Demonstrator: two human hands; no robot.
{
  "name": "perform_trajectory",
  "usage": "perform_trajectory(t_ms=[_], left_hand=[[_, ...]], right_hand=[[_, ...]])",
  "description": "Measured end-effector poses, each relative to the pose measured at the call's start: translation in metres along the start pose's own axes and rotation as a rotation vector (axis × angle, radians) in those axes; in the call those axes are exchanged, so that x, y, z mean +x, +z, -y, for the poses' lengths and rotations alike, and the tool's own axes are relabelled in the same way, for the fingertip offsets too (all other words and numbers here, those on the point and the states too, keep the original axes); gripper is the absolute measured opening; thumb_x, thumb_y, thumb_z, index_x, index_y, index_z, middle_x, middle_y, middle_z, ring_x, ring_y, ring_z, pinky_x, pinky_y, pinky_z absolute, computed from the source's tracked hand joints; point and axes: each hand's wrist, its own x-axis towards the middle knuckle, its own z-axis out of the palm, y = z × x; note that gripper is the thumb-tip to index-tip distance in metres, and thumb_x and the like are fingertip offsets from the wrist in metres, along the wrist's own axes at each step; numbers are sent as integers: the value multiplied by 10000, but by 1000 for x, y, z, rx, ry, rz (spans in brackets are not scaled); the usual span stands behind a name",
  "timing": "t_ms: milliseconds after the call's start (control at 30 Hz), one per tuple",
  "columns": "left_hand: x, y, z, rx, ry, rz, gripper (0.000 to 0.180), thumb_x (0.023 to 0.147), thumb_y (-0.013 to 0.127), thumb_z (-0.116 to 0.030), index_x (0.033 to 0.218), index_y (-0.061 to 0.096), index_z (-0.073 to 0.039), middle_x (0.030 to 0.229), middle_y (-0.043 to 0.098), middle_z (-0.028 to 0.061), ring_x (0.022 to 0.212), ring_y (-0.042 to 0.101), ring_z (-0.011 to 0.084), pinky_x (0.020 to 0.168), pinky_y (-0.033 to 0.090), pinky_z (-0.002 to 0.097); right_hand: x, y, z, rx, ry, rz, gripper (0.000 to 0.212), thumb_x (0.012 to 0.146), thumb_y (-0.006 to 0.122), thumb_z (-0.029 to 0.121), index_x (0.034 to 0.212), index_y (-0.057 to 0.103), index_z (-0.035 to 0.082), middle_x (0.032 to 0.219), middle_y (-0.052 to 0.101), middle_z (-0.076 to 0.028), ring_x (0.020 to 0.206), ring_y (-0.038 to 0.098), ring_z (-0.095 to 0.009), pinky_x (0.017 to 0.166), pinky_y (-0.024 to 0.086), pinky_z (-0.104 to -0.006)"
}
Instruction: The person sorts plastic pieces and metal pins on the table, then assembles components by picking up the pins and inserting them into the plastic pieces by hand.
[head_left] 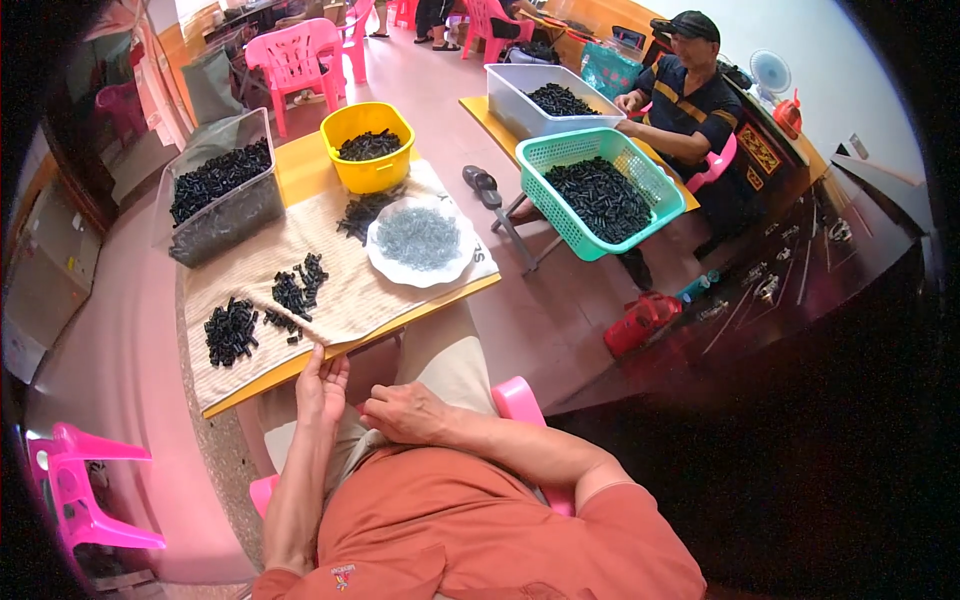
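Note:
My left hand point(322, 388) is at the front edge of the yellow table point(258, 384). Its fingers are curled, and they appear to pinch a ridge of the beige striped towel point(352, 292) at that edge. Closer to my body, above my lap, my right hand point(408, 412) is closed; whatever its fingertips hold is hidden. Beyond my left hand, a pile of short black tubes point(231, 332) and a looser group of black tubes point(292, 290) lie on the towel. A white scalloped plate point(420, 280) holds many small clear pieces point(418, 238).
A see-through bin point(232, 232) and a yellow tub point(375, 178) of black pieces stand behind. To the right, a teal basket point(590, 246) and a translucent bin point(520, 115) hold more, beside a seated person point(690, 95). A pink stool point(95, 490) stands left.

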Motion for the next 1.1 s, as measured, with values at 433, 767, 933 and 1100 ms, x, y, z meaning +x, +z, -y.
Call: perform_trajectory(t_ms=[433,767,933,1100], left_hand=[[-7,0,-1,9,-35,-16,246,913,700,-195,1107,625,-64,1016,655,60,935,622,196,858,541,352],[-18,15,-4,-30,-51,-52,224,892,717,-136,1070,610,-52,968,630,76,883,610,212,847,545,374],[-18,21,-3,-49,-4,-59,225,885,732,-138,1051,607,-53,940,642,71,861,628,215,811,548,374],[-25,16,-5,-81,13,-50,271,891,722,-144,1095,586,-29,987,638,84,891,624,236,839,538,389]], right_hand=[[23,-1,-15,2,9,87,202,887,621,234,805,561,59,778,578,-124,670,642,-317,541,522,-423],[30,2,-22,-12,-31,24,157,821,683,179,783,556,94,761,546,-77,658,606,-262,521,514,-388],[36,-1,-25,21,-22,57,135,832,702,181,837,594,100,798,573,-92,661,619,-284,536,508,-394],[35,4,-19,-3,6,81,139,832,709,185,838,597,103,796,567,-81,649,612,-277,525,504,-391]])
